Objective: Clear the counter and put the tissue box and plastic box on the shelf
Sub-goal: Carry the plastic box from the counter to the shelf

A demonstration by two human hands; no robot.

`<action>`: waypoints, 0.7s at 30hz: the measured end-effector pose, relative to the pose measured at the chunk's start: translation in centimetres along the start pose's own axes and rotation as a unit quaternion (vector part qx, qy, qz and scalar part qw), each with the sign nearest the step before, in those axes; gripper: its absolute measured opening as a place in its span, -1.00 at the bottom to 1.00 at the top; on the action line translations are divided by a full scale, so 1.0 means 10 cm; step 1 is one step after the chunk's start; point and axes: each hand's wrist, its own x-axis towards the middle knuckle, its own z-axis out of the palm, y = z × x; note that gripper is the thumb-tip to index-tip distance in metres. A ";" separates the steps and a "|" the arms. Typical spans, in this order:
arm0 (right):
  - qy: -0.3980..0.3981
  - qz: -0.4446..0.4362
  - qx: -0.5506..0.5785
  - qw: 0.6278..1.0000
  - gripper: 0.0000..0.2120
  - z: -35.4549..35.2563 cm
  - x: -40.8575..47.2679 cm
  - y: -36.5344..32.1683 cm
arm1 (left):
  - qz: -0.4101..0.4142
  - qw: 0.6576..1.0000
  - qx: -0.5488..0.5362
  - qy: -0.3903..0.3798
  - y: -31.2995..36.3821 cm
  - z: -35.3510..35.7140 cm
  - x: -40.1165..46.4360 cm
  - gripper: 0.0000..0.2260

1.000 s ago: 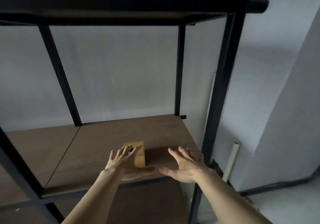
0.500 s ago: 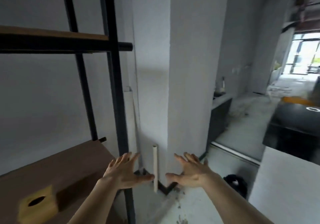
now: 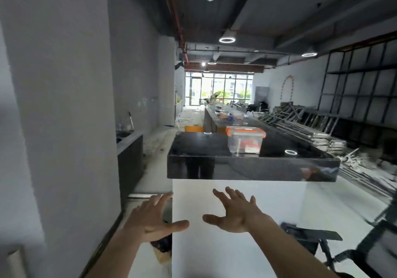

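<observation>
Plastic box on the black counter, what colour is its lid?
Orange lid, seen in the head view.

Room: long hall, grey wall [image 3: 71,84] left; dark ceiling [image 3: 279,9] with ring lights [image 3: 227,39]; bright far windows [image 3: 223,89]; stacked metal frames [image 3: 311,125], seemingly shelving parts.

Daylight is pouring in through the far windows [image 3: 219,88], blowing them out to near white, while the ceiling is staying dim. Ring lights [image 3: 227,39] are glowing overhead and reflecting as bright circles on the glossy black counter [image 3: 193,144] near its right edge. Motion blur is smearing the lower right corner, and wide-angle distortion is bending lines toward the edges.
</observation>
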 end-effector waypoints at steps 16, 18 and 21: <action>0.141 0.093 0.099 0.981 -0.11 -0.53 1.84 2.10 | 0.102 0.984 -0.138 0.044 1.57 0.28 2.62 -0.05; 0.163 0.093 0.147 0.971 -0.10 -0.69 2.26 2.40 | 0.089 0.975 -0.200 0.047 1.75 0.27 3.13 -0.05; 0.196 0.097 0.212 0.952 -0.11 -0.96 2.89 2.83 | 0.055 0.958 -0.276 0.054 1.98 0.20 3.89 -0.05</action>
